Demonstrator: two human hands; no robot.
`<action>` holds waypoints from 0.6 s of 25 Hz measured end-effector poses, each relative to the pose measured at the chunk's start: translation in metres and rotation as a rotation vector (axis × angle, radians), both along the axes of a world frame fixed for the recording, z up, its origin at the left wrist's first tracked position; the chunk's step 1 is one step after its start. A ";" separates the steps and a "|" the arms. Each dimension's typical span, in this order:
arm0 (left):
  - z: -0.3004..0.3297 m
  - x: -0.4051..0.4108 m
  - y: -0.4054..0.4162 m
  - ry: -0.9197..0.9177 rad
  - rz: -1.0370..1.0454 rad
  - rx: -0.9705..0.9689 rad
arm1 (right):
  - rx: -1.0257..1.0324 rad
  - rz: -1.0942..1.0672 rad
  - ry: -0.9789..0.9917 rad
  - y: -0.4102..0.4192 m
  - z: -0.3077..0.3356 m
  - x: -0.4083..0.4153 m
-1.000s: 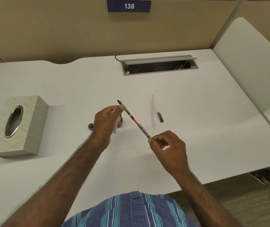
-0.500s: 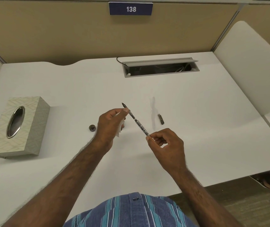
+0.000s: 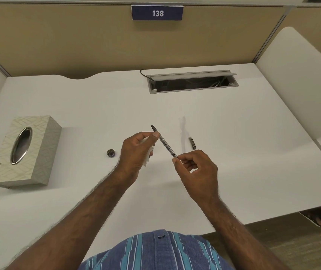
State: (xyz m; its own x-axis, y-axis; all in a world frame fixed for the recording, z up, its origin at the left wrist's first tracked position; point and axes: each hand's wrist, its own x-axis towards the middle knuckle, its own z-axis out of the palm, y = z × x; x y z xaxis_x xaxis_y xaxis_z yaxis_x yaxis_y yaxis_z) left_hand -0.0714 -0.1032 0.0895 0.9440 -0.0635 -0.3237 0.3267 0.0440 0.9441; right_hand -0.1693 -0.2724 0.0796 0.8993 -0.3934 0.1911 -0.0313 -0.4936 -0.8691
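- Blue striped shirt (image 3: pixel 155 250) at the near edge; both forearms reach out from it over the white bench (image 3: pixel 253 162).
- Right hand (image 3: pixel 196 168): thumb and forefinger pinch the rear end of the pen (image 3: pixel 166 146), other fingers curled under. Judged: this end serves as the anchor, so the barrel cannot slide.
- Pen is held in the air between the hands, clear of the bench, slanting up and away to the left, with the dark nib end uncovered.
- Left hand (image 3: pixel 136 151): fingertips closed on the barrel just behind the nib, with a white tissue (image 3: pixel 149 158) bunched in the palm. Judged: wiping the barrel or nib; I cannot tell if the tissue lies between fingers and pen.
- Pen cap (image 3: pixel 192 142) lies on the bench just beyond the right hand, off the pen so the nib is exposed.
- Small dark round thing (image 3: pixel 111 153) sits on the bench left of the left hand; what it is cannot be told.
- Tissue box (image 3: pixel 39 152) sits well apart at far left, with a metal-rimmed oval opening.
- Nothing obstructs the hands.
- Far: grey cable slot (image 3: pixel 192 81), open; tan partition (image 3: pixel 58 36); plate (image 3: pixel 157 13) reading 138.
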 end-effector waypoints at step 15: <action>-0.005 -0.003 0.000 -0.037 0.037 -0.009 | 0.493 -0.006 0.203 0.007 0.002 0.001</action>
